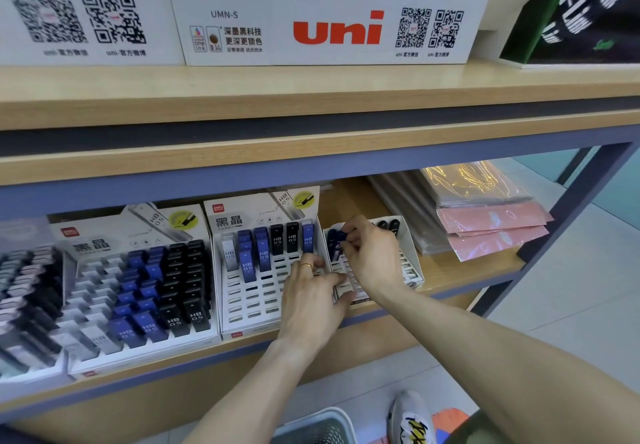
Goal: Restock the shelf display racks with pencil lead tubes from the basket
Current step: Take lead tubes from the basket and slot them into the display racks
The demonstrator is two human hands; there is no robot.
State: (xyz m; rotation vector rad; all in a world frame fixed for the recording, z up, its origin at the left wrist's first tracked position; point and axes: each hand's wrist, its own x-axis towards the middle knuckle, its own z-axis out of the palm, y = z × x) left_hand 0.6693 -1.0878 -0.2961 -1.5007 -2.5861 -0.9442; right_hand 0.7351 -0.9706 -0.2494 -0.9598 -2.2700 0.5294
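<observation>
On the lower shelf (450,270), the right hand (372,253) pinches a blue lead tube (337,236) at the small white rack (410,246). The left hand (311,291) rests with fingers curled on the middle rack (242,305); whether it grips anything is unclear.

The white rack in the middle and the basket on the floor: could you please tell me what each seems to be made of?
The middle rack looks like thin matte white card or plastic sheet: flat folded panels, printed header, punched slots; which one is unclear. The basket looks like moulded grey plastic, with a smooth rounded rim and a perforated wall.
</observation>
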